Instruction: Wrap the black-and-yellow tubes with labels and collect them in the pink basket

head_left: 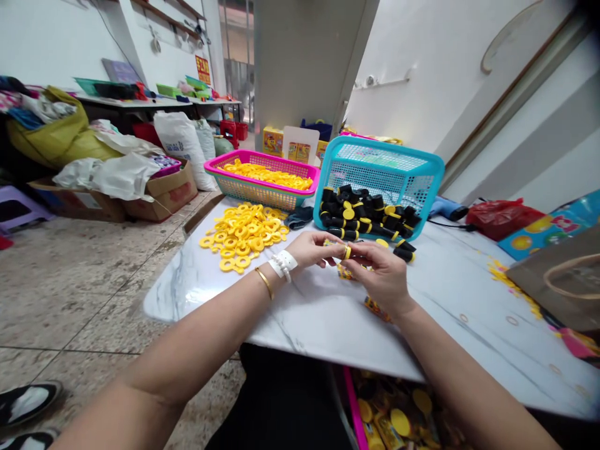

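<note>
My left hand and my right hand meet over the marble table, fingers pinched together on a small yellow ring. A loose heap of yellow rings lies on the table to the left of my left hand. Just beyond my hands, black caps with yellow discs spill out of a tipped blue basket. What else my fingers cover is hidden.
A pink basket full of yellow rings stands behind the heap. A red bag, a brown paper bag and a colourful packet sit at the right. A pink bin with yellow parts is under the table. Boxes and sacks crowd the floor at left.
</note>
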A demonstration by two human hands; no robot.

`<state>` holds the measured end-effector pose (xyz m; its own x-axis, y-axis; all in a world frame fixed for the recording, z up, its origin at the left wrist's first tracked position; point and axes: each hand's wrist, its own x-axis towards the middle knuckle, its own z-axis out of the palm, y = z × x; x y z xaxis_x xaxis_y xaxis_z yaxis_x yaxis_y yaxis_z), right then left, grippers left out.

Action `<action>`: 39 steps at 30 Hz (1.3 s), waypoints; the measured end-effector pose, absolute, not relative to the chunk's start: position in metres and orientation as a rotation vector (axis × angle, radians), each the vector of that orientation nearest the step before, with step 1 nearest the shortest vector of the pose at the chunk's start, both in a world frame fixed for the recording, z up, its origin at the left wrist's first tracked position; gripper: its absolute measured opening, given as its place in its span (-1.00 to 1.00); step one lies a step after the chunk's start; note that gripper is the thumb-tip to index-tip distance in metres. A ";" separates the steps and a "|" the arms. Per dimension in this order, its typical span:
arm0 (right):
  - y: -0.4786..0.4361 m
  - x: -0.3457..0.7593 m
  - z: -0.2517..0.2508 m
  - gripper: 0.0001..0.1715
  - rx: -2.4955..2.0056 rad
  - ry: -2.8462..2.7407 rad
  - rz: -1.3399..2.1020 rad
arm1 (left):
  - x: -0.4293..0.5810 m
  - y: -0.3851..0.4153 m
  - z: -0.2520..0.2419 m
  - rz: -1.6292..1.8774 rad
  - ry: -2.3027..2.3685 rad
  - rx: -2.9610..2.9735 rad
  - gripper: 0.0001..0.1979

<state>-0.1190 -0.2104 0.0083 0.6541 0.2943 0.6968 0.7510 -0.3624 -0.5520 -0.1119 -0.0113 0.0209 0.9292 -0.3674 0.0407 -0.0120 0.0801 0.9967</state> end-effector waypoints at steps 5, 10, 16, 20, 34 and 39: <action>-0.211 -0.117 0.003 -0.70 -1.896 -0.630 -0.528 | -0.113 -0.012 0.020 -0.275 -0.305 1.479 -0.52; -0.202 -0.116 0.001 -0.63 -1.537 -0.186 0.105 | -0.110 -0.014 0.017 -0.095 -0.536 1.631 -0.69; -0.199 -0.125 0.008 -0.58 -1.619 -0.268 -0.017 | -0.112 -0.011 0.021 -0.190 -0.379 1.659 -0.55; -0.196 -0.129 0.008 -0.62 -1.580 -0.234 -0.038 | -0.117 -0.016 0.021 -0.022 -0.467 1.717 -0.71; -0.193 -0.125 0.006 -0.64 -1.501 -0.178 -0.031 | -0.115 -0.019 0.016 0.114 -0.397 1.683 -0.74; -0.191 -0.117 0.008 -0.61 -1.345 -0.133 0.142 | -0.118 -0.021 0.017 0.105 -0.356 1.700 -0.67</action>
